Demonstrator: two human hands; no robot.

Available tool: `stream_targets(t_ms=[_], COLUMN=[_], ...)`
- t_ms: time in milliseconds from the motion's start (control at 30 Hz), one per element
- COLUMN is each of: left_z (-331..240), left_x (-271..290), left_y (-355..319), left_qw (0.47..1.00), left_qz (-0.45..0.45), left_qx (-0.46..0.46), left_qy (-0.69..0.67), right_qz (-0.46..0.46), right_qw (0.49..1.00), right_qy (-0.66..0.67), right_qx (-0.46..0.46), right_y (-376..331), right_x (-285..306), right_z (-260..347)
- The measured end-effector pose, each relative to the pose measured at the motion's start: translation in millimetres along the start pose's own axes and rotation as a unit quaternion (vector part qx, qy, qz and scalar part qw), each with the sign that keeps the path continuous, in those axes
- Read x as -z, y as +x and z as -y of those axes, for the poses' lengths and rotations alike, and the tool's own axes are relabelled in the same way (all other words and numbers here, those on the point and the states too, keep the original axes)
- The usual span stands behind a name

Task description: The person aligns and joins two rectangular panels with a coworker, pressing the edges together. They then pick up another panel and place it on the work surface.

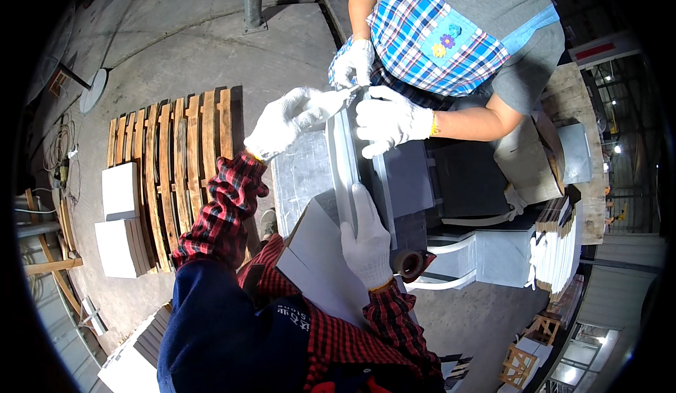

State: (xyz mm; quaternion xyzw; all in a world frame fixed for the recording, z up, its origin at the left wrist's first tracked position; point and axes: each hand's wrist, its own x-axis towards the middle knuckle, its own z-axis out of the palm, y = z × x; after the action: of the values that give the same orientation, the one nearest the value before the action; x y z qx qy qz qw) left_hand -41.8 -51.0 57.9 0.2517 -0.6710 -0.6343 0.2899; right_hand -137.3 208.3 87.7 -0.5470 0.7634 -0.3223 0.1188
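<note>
Left hand (285, 120) pinches the long grey flat panel's (345, 164) far end, right hand (366, 241) lies open-fingered along it; best keep it steady while the co-worker's gloved hand (387, 120) grips.

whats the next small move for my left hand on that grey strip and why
Probably slide the white-gloved left hand closer along the long grey strip: it grips only the far tip, where the co-worker's gloved hands crowd in, while the right hand lies flat on the near end.
</note>
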Motion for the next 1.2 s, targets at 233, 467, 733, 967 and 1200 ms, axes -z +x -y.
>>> stream_targets(t_ms=[233,467,733,967,1200], left_z=[-1,-10,-14,-13,-20], left_x=[7,9,9,12,10], left_y=[17,32,40,42,46], left_qw=[0.991,0.976,0.955,0.938,0.936], left_qz=[-0.024,-0.013,0.008,0.017,0.018], left_qx=[0.005,-0.026,-0.070,-0.137,-0.143], left_qy=[0.129,0.217,0.287,0.319,0.321], right_qz=[-0.002,0.000,0.005,0.003,0.002], right_qw=[1.000,1.000,1.000,1.000,1.000], right_qy=[0.006,0.009,0.016,0.015,0.017], right_qx=[0.003,0.000,-0.008,-0.006,-0.005], right_y=[0,0,0,0,1], right_x=[0,0,0,-1,-1], right_z=[-1,-2,-3,-3,-3])
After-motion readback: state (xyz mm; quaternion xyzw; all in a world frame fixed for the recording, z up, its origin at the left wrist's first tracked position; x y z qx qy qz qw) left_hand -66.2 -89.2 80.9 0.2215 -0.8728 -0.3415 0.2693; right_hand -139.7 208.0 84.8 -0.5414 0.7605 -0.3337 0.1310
